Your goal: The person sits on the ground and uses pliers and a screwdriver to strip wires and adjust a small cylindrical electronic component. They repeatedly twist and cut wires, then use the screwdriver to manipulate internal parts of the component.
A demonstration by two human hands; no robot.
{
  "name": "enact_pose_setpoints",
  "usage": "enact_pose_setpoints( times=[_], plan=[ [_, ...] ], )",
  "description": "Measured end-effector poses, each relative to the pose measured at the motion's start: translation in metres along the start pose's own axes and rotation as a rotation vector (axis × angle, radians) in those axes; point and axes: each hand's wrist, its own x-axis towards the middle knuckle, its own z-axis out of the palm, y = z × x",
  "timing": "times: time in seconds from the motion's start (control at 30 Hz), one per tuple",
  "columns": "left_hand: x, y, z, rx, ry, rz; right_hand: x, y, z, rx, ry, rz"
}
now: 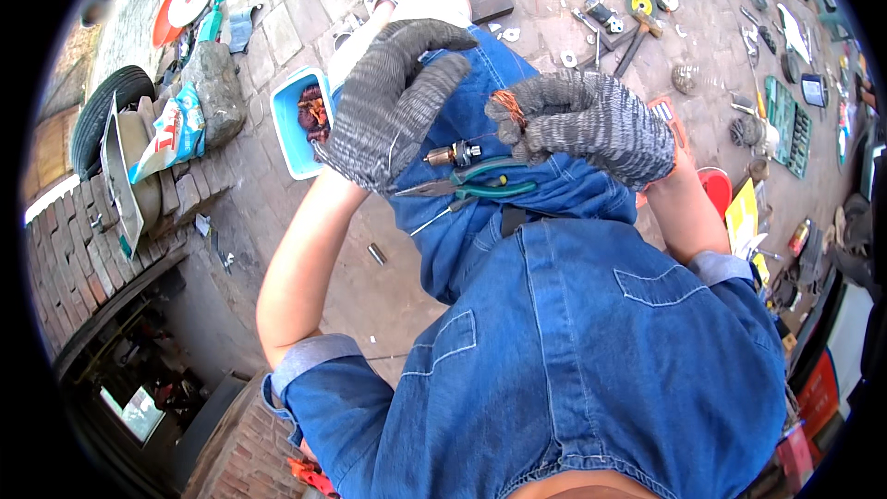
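Both my hands are in grey knitted gloves, raised over my denim-covered lap. My left hand is released, its fingers curved forward and inward and its thumb standing apart from them; that forearm rises from the lower left. My right hand reaches inward from a bent elbow, back of the glove upward, fingers drawn together around a small tangle of copper wire. The strands poke out at the fingertips, on the side facing my left hand; how much lies inside the grip I cannot tell.

Between my hands and a little nearer my body, a small motor armature rests on my lap. Just below it lie pliers, their green handles under my right fingers and their nose near my left wrist. A thin-shafted tool lies next to them.

Beside my left hand, on its outer side, a light-blue basin on the floor holds reddish-brown wire pieces. Farther out that way, a white-and-blue bag carries big red lettering. Beyond my right hand are a hammer and a yellow disc, its dark marking too small for me to read.
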Motion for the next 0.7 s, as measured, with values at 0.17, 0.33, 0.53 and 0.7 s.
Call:
enact_pose_setpoints(
  times=[0.17,0.33,0.53,0.7],
  plan=[
    [-0.010,-0.020,0.019,-0.339,-0.073,0.078,-0.006,0.009,-0.006,0.508,-0.048,0.013],
    [-0.007,-0.028,0.035,0.105,-0.044,0.262,-0.010,0.018,-0.014,0.711,-0.066,-0.052],
    [-0.012,-0.013,0.047,0.252,0.031,0.275,-0.008,0.022,-0.009,0.731,0.015,-0.305],
    [-0.020,0.005,0.042,0.319,-0.014,0.225,-0.002,0.023,-0.012,0.028,0.151,-0.423]
  ],
)
